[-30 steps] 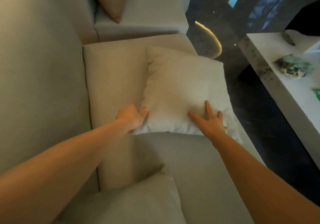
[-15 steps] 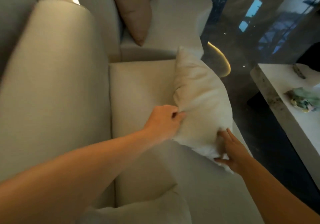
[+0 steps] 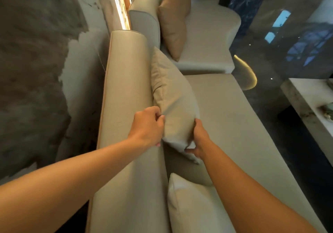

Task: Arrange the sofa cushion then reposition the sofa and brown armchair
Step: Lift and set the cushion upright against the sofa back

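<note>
Both hands are gripping the pale cushion [image 3: 173, 95], standing on edge against the sofa [image 3: 126, 92] backrest: left hand [image 3: 146, 125] pinching its near edge, right hand [image 3: 198, 139] clasping the lower corner.

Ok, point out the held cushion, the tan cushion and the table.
Held cushion [image 3: 173, 95], head view, middle of its face.
Tan cushion [image 3: 173, 22], head view, its front face.
Table [image 3: 306, 95], head view, bare top near the corner.

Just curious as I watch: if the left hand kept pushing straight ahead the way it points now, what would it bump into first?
The left hand already grips the near edge of the cream cushion, so it would press into that first. The sofa backrest sits right beside it, though depth is hard to judge.
</note>
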`<state>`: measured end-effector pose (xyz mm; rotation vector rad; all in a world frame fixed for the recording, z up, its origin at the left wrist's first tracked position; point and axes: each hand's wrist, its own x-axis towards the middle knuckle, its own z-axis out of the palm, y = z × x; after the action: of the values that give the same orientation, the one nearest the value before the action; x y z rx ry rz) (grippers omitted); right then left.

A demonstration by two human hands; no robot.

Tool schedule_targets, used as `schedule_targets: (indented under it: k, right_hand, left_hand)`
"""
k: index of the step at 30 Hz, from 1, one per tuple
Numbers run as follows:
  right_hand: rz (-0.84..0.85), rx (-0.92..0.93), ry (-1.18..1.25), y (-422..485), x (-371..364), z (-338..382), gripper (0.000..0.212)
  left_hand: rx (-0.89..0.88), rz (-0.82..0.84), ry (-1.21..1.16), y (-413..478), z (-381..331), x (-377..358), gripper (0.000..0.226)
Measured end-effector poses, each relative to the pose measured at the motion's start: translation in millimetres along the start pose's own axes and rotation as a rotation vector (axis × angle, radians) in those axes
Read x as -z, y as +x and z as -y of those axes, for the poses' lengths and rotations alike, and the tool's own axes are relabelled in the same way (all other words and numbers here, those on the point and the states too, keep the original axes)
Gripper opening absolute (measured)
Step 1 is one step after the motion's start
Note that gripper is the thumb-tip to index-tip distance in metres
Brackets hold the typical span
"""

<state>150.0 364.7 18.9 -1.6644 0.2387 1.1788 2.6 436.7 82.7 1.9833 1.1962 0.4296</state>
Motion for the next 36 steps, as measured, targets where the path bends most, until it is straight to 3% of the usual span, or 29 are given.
schedule_targets:
  k: [3,5,9,11,13,16,20,23,26,28,32,36]
  right_hand:
    - [0.003,0.062,-0.100,-27,14,-2,0.062]
    - [0.094,0.097,-0.250,-52,28,-8,0.052]
    - [0.193,0.293,-0.686,-103,61,-48,0.034]
    - [0.198,0.483,-0.900,-126,78,-81,0.035]
    - [0.183,0.652,-1.025,-147,100,-120,0.043]
    - [0.135,0.784,-1.187,-187,149,-188,0.066]
    - [0.239,0.809,-1.298,-257,229,-265,0.063]
    - [0.339,0.669,-1.279,-304,276,-307,0.065]
    - [0.399,0.539,-1.446,-341,311,-358,0.058]
    - [0.309,0.586,-1.535,-359,330,-393,0.052]
    - [0.013,0.849,-1.612,-382,351,-433,0.058]
    - [-0.087,0.930,-1.586,-400,354,-449,0.067]
  left_hand:
    - [0.045,0.059,-0.029,-11,1,-5,0.017]
    - [0.043,0.088,0.047,-24,6,-4,0.024]
    - [-0.117,0.069,0.237,-75,15,2,0.021]
    - [-0.185,0.066,0.351,-122,21,3,0.015]
    - [-0.216,-0.025,0.567,-181,33,-6,0.022]
    - [-0.086,-0.160,0.648,-280,41,-27,0.042]
    - [0.097,-0.187,0.680,-391,35,-49,0.055]
    - [0.177,-0.158,0.689,-467,27,-64,0.060]
    - [0.203,-0.122,0.699,-534,22,-78,0.062]
    - [0.206,-0.110,0.705,-561,24,-83,0.062]
    - [0.177,-0.160,0.649,-589,31,-90,0.061]
    - [0.202,-0.226,0.619,-618,37,-99,0.063]
